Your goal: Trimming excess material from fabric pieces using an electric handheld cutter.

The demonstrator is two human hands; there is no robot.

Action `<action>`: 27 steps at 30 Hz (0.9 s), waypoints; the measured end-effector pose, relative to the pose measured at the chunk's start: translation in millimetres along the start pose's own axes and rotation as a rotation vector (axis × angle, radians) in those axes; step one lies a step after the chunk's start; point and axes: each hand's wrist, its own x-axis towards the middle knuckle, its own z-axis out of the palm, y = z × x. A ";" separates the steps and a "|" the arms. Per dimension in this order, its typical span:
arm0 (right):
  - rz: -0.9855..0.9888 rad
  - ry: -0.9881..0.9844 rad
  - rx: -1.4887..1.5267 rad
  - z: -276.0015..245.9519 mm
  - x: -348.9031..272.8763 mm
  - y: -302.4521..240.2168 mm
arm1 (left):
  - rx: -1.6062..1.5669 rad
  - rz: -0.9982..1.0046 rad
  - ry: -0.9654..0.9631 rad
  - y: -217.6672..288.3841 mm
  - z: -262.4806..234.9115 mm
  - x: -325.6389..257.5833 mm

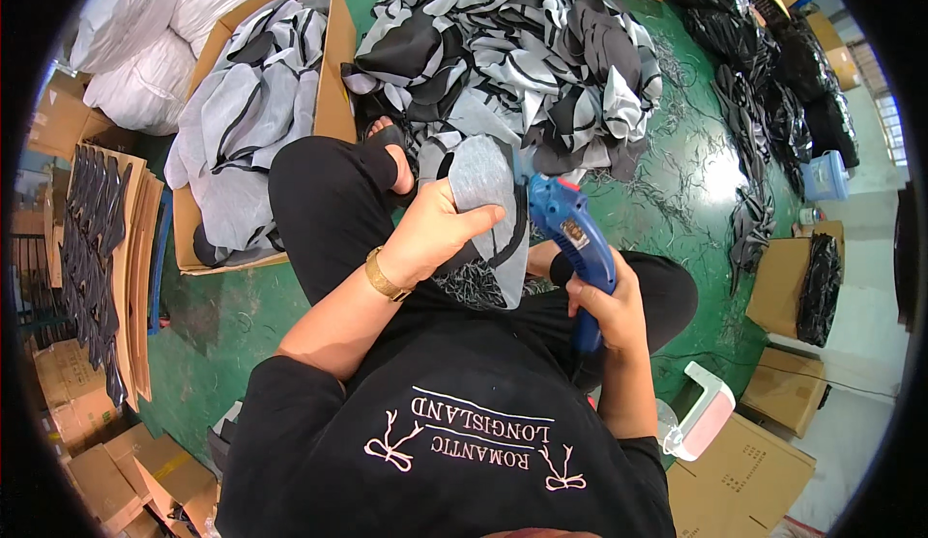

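Observation:
My left hand [435, 233] pinches a light grey cloth piece with black edging [483, 175] between thumb and fingers, above my lap. The fingers under the cloth are partly hidden. A gold-coloured band circles that wrist. My right hand [614, 301] is wrapped around the handle of blue electric scissors [570, 219], which have a red part on top. Their front end is at the right edge of the cloth; the blade itself is hard to make out. Dark and grey thread-like scraps [471, 291] lie below the cloth, between my legs.
A large heap of grey and black cloth pieces [522, 55] lies on the green floor [715, 219] ahead. Left of my knee, an open cardboard box [336, 74] holds more pieces. White sacks [155, 74] and black bags [802, 74] stand at the sides. Thin offcuts litter the floor.

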 end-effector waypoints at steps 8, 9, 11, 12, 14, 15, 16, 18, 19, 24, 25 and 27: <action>-0.053 0.007 0.085 -2.2 7.7 -3.4 | -0.323 -0.072 0.010 4.7 6.7 9.6; -0.054 0.003 0.082 -4.8 7.1 -0.9 | -0.319 -0.058 -0.006 5.1 5.9 11.5; -0.028 -0.047 0.100 -12.7 4.8 7.3 | -0.323 -0.041 0.000 8.4 5.3 13.7; -0.028 -0.051 0.097 -16.6 2.6 10.3 | -0.325 -0.029 0.004 10.4 4.9 14.7; 0.068 -0.113 0.143 -22.8 -3.1 16.1 | -0.344 -0.022 -0.006 14.0 3.1 17.3; 0.075 -0.131 0.168 -23.5 -4.9 18.7 | -0.360 -0.018 -0.018 15.2 2.1 18.4; 0.074 -0.134 0.168 -23.1 -6.1 20.3 | -0.359 -0.015 -0.015 14.9 0.2 19.4; 0.122 -0.163 0.154 -21.2 -7.3 23.1 | -0.365 -0.014 -0.036 13.0 -3.3 20.6; 0.135 -0.161 0.172 -21.4 -7.5 25.5 | -0.366 -0.016 -0.039 13.6 -2.3 21.1; 0.152 -0.155 0.199 -17.5 -6.6 26.5 | -0.380 -0.089 -0.055 15.1 1.8 19.4; 0.158 -0.150 0.209 -16.8 -6.1 26.1 | -0.379 -0.089 -0.055 14.2 2.4 18.8; 0.169 -0.160 0.231 -16.3 -4.6 28.6 | -0.392 -0.086 -0.062 11.3 3.3 17.6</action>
